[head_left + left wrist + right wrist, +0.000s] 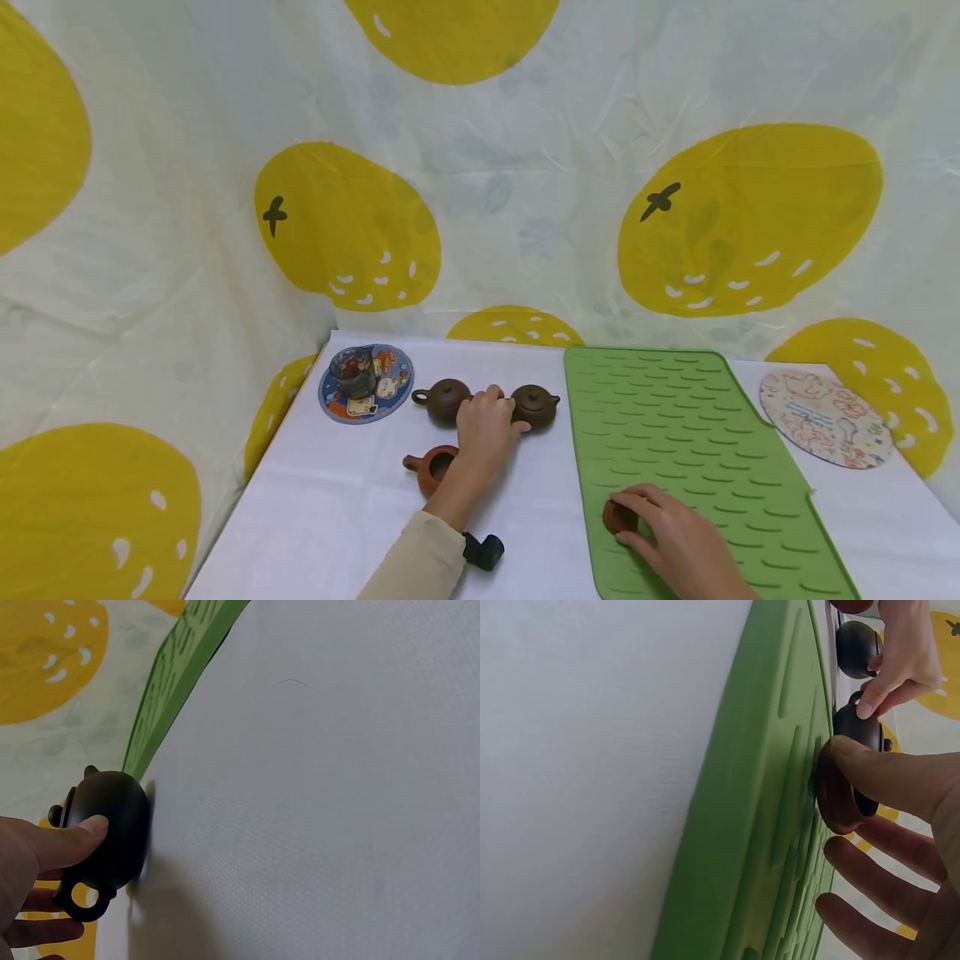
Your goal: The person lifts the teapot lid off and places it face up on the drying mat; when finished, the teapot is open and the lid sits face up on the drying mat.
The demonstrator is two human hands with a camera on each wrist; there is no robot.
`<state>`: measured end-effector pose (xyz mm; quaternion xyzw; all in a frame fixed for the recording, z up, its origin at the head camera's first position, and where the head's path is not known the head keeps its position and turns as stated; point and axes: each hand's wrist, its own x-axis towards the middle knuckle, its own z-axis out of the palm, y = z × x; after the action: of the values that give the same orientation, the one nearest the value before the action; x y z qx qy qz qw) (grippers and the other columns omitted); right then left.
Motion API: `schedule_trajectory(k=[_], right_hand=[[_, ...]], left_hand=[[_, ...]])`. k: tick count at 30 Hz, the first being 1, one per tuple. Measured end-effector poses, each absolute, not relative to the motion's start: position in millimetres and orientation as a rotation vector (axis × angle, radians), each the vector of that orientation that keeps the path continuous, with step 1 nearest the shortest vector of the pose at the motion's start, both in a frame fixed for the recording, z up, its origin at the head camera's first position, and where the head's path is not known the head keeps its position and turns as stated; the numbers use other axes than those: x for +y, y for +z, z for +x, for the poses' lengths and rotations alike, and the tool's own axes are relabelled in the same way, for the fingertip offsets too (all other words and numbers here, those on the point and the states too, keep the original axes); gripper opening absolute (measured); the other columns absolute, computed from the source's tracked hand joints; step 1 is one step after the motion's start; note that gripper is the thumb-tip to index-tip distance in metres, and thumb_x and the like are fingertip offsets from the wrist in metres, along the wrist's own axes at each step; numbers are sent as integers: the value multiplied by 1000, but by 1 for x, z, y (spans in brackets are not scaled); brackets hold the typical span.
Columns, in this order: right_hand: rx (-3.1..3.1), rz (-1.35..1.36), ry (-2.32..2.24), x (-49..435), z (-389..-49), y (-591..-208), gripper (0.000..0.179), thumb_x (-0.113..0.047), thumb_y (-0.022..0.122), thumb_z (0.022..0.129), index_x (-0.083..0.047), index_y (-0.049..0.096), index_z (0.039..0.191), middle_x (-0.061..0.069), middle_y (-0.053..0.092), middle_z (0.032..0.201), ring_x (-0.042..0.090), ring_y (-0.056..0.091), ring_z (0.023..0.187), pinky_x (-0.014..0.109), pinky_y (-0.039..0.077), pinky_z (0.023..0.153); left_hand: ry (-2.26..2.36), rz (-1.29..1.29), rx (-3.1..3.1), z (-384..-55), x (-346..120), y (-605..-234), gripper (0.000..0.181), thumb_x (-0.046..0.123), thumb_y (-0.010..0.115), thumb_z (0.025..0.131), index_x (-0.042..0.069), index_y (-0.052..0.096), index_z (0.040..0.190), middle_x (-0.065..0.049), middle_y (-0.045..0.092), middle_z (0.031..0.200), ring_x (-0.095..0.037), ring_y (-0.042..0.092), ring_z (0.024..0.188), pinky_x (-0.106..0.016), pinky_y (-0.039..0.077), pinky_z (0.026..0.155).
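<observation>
In the head view my left hand (483, 425) is at the right-hand of two dark brown teapots (534, 407). The left wrist view shows its thumb on that teapot's body (120, 814), beside the looped handle, with the other fingers partly hidden behind. My right hand (686, 537) pinches a small reddish-brown clay cup (618, 517) between thumb and fingers, low over the green mat's left edge. Up close, the cup (836, 791) looks rounded with a dark opening, and the remaining fingers are spread. Left of my left hand sits the other dark teapot (444, 400).
A lidless orange-brown teapot (431, 471) stands beside my left forearm, partly hidden. Back left, a glass (354, 371) stands on a round blue mat (382, 400). The ridged green mat (660, 417) covers the right side, and a patterned round mat (828, 417) lies beyond it.
</observation>
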<state>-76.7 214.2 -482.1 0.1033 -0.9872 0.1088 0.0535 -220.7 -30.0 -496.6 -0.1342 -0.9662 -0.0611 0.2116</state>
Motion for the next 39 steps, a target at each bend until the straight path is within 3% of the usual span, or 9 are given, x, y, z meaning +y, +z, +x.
schedule_trajectory(k=[7, 13, 23, 30, 39], right_hand=[[-2978, 358, 316, 213, -79, -480, 49, -45, 89, 72, -31, 75, 116, -16, 69, 111, 8, 69, 91, 24, 55, 67], [-2910, 423, 352, 206, -89, -470, 43, -47, 83, 80, -31, 74, 119, -14, 69, 116, 11, 70, 101, 33, 59, 74], [-2727, 679, 316, 190, -144, -445, 40, -31, 84, 84, -21, 74, 121, -2, 72, 116, 17, 72, 98, 31, 59, 68], [-2778, 786, 307, 176, -185, -441, 36, -31, 78, 90, -18, 74, 124, 3, 72, 121, 24, 70, 109, 42, 61, 82], [-2709, 940, 414, 161, -226, -452, 37, -26, 81, 88, -18, 75, 124, 8, 71, 125, 26, 69, 113, 44, 59, 91]], left_hand=[[-157, -376, -2691, -221, -30, -495, 40, 54, 85, 73, 25, 83, 100, 3, 69, 91, -18, 66, 76, -35, 52, 65], [-161, -382, -2704, -221, -30, -496, 41, 53, 85, 74, 24, 83, 103, 3, 71, 94, -18, 68, 79, -35, 54, 68], [-288, -403, -2712, -219, -31, -495, 40, 44, 87, 76, 18, 81, 105, -2, 73, 99, -21, 70, 85, -35, 60, 74], [-299, -427, -2682, -225, -33, -495, 43, 41, 89, 74, 18, 82, 110, -2, 75, 104, -21, 73, 88, -34, 60, 78], [-366, -425, -2747, -228, -37, -496, 46, 40, 87, 76, 20, 79, 117, -4, 76, 110, -22, 72, 96, -34, 60, 84]])
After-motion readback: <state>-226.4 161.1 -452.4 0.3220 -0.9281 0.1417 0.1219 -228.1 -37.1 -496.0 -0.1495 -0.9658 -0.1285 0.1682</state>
